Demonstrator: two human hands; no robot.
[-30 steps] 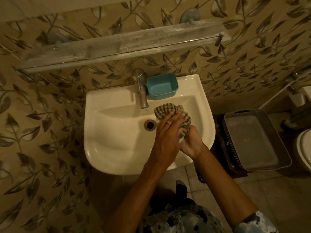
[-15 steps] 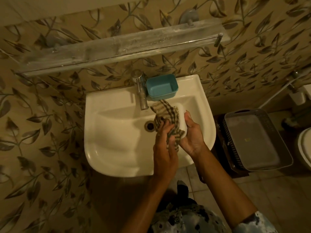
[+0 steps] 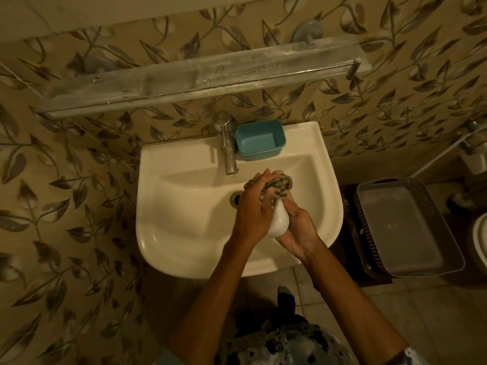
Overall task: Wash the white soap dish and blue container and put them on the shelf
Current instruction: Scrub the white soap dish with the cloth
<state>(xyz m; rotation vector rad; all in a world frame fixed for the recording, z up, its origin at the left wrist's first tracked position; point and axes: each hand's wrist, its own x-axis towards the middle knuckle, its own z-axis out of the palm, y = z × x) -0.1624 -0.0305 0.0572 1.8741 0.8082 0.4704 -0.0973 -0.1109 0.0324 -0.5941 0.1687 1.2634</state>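
Hands meet over the white ceramic basin (image 3: pixel 184 219): the right hand (image 3: pixel 296 230) grips the smooth white soap dish (image 3: pixel 278 224) from below, while the left hand (image 3: pixel 254 206) presses a bunched checked cloth (image 3: pixel 279 186) against its upper end. A blue rectangular plastic container (image 3: pixel 259 139) sits on the basin's back ledge beside the chrome tap (image 3: pixel 227 147), below the dusty glass wall shelf (image 3: pixel 200 75).

No text, label, brand, number or sign can be read anywhere in view. A small mark below the tap (image 3: pixel 228 151) on the sink (image 3: pixel 184 206) is too blurred to make out.
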